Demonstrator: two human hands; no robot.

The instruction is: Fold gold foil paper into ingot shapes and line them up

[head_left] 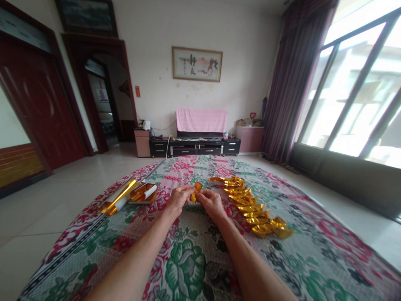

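A small folded piece of gold foil paper (pixel 197 190) is held up between my two hands, over the middle of the flowered cloth (pixel 184 267). My left hand (pixel 181 198) pinches its left side, fingers closed. On the right side, my right hand (pixel 211 203) grips it between thumb and fingers. To the right lies a row of several folded gold foil pieces (pixel 247 204), shaped like ingots and overlapping one another. Left of my hands rest curled gold foil sheets (pixel 120 196) with white undersides.
Beyond the cloth's far edge stands a low black TV cabinet (pixel 196 149) with a pink towel (pixel 201 120) draped over what stands on it. A curtain (pixel 293 79) and large windows are at right. Doorways and a dark red door (pixel 44 96) are at left.
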